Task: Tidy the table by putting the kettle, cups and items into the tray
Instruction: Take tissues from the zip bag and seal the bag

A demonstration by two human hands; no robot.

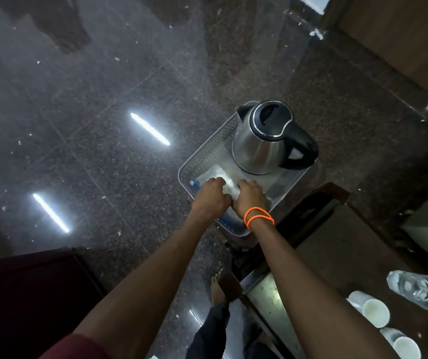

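A steel kettle (262, 141) with a black lid and handle stands in the far half of a clear perforated tray (207, 149). In the near half lies a white packet (216, 174) with a blue-tipped item (194, 184) beside it. My left hand (211, 194) and my right hand (250, 196), with orange bands at the wrist, rest side by side on the packet, fingers curled over it. Two white cups (374, 312) (405, 347) and an overturned clear glass (416, 290) sit on the table at the lower right.
The tray sits on a small stand above a dark speckled stone floor (104, 125). A dark wooden table (337, 255) with a raised edge lies to the right. A maroon surface (26, 294) fills the lower left. My bare foot (218, 288) shows below.
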